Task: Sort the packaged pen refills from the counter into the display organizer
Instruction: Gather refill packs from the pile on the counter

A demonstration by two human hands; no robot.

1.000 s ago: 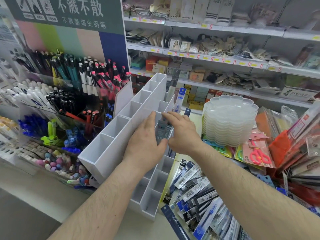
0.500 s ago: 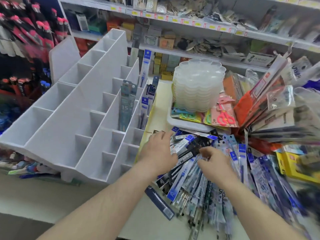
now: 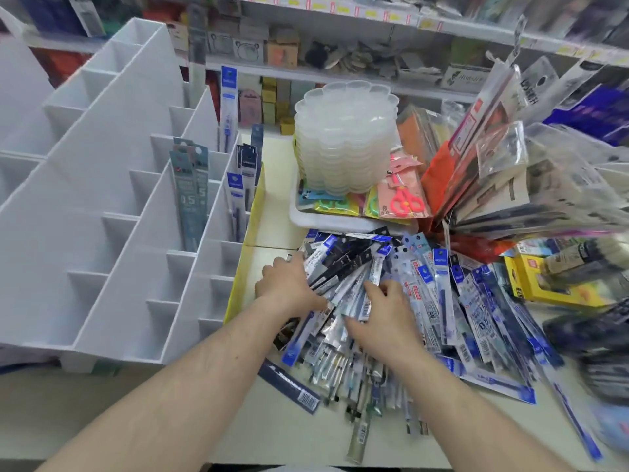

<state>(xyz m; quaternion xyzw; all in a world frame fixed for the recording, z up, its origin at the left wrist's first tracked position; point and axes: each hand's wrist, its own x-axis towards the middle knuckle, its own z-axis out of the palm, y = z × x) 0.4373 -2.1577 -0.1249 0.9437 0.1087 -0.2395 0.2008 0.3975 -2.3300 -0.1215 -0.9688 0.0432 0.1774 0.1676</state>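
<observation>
Neither grip has closed on a pack: the left hand point(image 3: 292, 284) lies with fingers spread flat on the left edge of the heap of packaged pen refills point(image 3: 418, 301), and the right hand point(image 3: 383, 315) rests on its middle with fingers loosely bent over the packs; whether a pack is pinched beneath the right palm I cannot tell. Both seem placed this way to fan the packs apart, so one kind can be picked out. The heap sprawls on the tabletop point(image 3: 272, 226), just right of the white display organizer point(image 3: 102, 185), close enough for short carries. The organizer's stepped compartments hold only a few packs so far, standing upright: grey-green packs point(image 3: 189, 195) marked "0.5" in a middle cell, and blue-topped packs point(image 3: 235, 195) in the cells nearest the heap, so most of the sorting remains, I judge. Several loose packs show barcodes and "0.5"; the brand print is too blurred to read. Behind the heap, a stack of clear scalloped trays point(image 3: 343, 137) stands beside packaged pink scissors point(image 3: 405, 199)
</observation>
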